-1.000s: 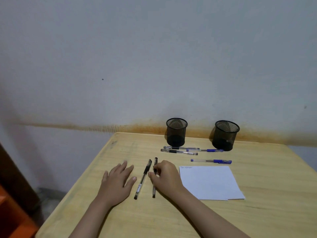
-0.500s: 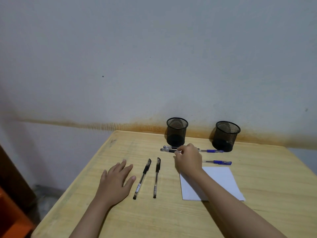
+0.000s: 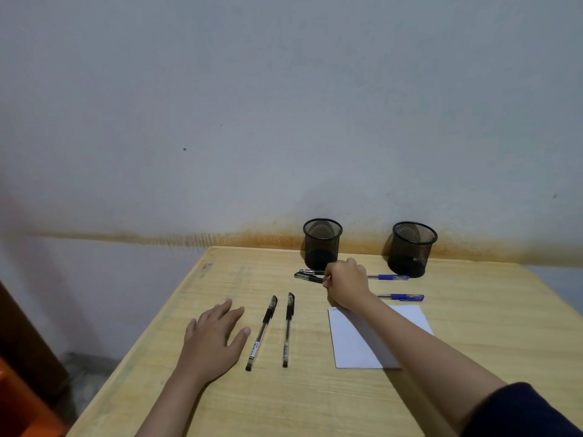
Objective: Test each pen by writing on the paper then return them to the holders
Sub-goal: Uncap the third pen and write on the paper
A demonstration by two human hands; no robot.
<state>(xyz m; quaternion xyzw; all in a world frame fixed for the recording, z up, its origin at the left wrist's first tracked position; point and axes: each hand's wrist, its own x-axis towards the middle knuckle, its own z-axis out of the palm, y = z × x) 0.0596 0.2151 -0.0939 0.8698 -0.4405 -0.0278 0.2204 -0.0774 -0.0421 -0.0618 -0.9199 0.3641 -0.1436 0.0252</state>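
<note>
Right hand [image 3: 347, 287] outstretched, fingers [image 3: 328, 278] pinching black pen [image 3: 307, 277]

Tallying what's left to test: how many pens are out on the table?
6. Two black pens lie beside the left hand, two black-tipped pens at the right hand's fingers, two blue pens right of it. Holder interiors unclear.

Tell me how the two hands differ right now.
The left hand lies flat on the wooden table with fingers spread, holding nothing; the right hand is curled, pinching a black-capped pen. The left hand rests near the table's front; the right hand reaches far back, just before the left black mesh holder. Both are bare.
</note>
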